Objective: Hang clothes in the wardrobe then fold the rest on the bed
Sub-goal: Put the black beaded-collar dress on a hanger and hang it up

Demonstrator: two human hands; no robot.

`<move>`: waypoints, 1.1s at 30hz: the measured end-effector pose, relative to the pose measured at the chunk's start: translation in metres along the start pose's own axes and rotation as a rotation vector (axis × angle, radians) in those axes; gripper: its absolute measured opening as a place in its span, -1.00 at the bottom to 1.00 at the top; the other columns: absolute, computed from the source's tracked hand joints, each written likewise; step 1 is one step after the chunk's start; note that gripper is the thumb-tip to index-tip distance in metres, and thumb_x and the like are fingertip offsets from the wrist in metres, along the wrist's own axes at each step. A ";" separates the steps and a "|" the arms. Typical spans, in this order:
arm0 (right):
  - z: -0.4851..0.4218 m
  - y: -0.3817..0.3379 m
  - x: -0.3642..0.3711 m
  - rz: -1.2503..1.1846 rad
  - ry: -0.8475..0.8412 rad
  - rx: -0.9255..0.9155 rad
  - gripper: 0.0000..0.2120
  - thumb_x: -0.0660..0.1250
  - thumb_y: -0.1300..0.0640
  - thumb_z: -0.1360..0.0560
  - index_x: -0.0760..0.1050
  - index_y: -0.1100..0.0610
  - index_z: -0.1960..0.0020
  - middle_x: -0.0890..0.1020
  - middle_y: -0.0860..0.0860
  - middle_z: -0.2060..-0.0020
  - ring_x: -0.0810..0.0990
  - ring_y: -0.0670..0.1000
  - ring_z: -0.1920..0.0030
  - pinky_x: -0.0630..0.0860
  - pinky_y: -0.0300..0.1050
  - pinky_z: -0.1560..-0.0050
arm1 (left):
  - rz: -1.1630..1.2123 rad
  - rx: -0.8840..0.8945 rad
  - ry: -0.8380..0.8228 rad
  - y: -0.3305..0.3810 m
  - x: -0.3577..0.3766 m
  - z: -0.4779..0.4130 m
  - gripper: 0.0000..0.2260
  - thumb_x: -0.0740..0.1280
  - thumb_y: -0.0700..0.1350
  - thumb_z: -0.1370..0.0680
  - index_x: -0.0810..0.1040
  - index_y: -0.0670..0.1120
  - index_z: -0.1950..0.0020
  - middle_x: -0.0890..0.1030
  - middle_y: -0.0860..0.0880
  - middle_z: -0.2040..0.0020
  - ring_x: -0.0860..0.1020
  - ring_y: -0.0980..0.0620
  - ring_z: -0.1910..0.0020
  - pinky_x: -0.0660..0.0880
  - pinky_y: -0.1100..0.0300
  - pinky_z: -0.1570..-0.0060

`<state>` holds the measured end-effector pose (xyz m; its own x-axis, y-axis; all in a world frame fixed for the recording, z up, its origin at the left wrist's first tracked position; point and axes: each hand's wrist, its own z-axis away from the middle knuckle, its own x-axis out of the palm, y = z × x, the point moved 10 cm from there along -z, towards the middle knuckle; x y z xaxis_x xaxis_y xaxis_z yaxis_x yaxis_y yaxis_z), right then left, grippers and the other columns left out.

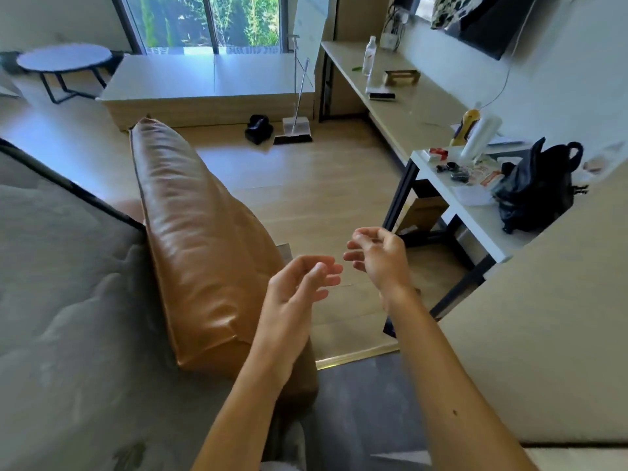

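On the left, the bed point(61, 283) is running out of view, with a brown leather cushion point(197, 232) leaning along its right edge. In the middle, the left hand point(299, 287) and right hand point(377, 256) are hovering close together above the floor, fingers loosely curled and gripping nothing. No clothes or wardrobe are showing anywhere, so I am judging that hanging and folding both remain. On the right, a black bag point(537, 192) is sitting on the cluttered surface point(475, 212).

Light: bright daylight from far window point(210, 22)
Glare: sheen on leather cushion point(190, 239)
Distortion: wide-angle bending at edges
Focus: slightly soft throughout
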<state>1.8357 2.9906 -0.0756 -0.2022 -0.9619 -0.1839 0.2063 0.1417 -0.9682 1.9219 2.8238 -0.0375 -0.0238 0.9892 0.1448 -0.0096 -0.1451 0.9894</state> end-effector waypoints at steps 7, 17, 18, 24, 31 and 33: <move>-0.074 0.006 0.034 -0.030 0.064 0.073 -0.91 0.30 0.12 -0.62 0.57 0.11 -0.04 0.70 0.07 0.14 0.72 0.04 0.16 0.65 0.12 -0.06 | 0.043 -0.050 -0.046 -0.011 -0.007 -0.096 -0.65 0.26 0.06 -0.54 0.62 -0.14 -0.16 0.72 -0.07 -0.03 0.69 -0.01 -0.07 0.57 0.11 -0.11; -0.185 0.015 0.057 -0.043 0.077 0.143 -0.89 0.30 0.15 -0.62 0.56 0.17 -0.06 0.70 0.12 0.13 0.69 -0.01 0.25 0.64 -0.03 0.08 | -0.076 -0.079 0.070 -0.032 -0.015 -0.184 -0.79 0.28 0.03 -0.60 0.64 -0.03 -0.08 0.71 0.03 0.03 0.67 0.07 -0.02 0.58 0.17 -0.06; -0.196 0.014 0.057 -0.047 0.077 0.141 -0.90 0.29 0.16 -0.62 0.56 0.17 -0.04 0.69 0.10 0.15 0.69 -0.02 0.26 0.64 -0.04 0.09 | -0.085 -0.086 0.077 -0.034 -0.014 -0.190 -0.76 0.27 0.07 -0.58 0.64 -0.02 -0.08 0.71 0.04 0.02 0.66 0.08 -0.03 0.57 0.19 -0.05; -0.283 0.030 0.072 -0.073 -0.049 0.180 -0.87 0.28 0.18 -0.62 0.54 0.23 -0.09 0.67 0.10 0.15 0.67 -0.03 0.28 0.62 -0.06 0.11 | -0.122 -0.143 0.213 -0.058 -0.003 -0.248 -0.77 0.28 0.08 -0.57 0.64 -0.01 -0.05 0.71 0.06 0.03 0.66 0.10 -0.03 0.58 0.18 -0.06; -0.414 0.025 0.047 -0.004 -0.200 0.171 -0.89 0.28 0.16 -0.63 0.54 0.18 -0.07 0.68 0.10 0.11 0.69 -0.02 0.24 0.64 -0.03 0.03 | -0.122 -0.170 0.388 -0.077 0.051 -0.349 -0.67 0.26 0.15 -0.49 0.64 -0.03 -0.07 0.72 0.09 0.04 0.67 0.15 -0.02 0.56 0.24 -0.05; -0.451 0.017 0.024 0.026 -0.199 0.156 -0.87 0.29 0.15 -0.62 0.55 0.19 -0.09 0.69 0.11 0.10 0.69 -0.02 0.25 0.64 -0.04 0.04 | -0.093 -0.192 0.404 -0.079 0.073 -0.383 -0.72 0.26 0.09 -0.55 0.62 -0.04 -0.10 0.72 0.07 0.02 0.67 0.12 -0.04 0.57 0.18 -0.10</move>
<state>1.4030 3.0749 -0.1729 -0.0056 -0.9877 -0.1562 0.3574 0.1439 -0.9228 1.5384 2.8989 -0.1100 -0.4016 0.9158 0.0011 -0.2147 -0.0953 0.9720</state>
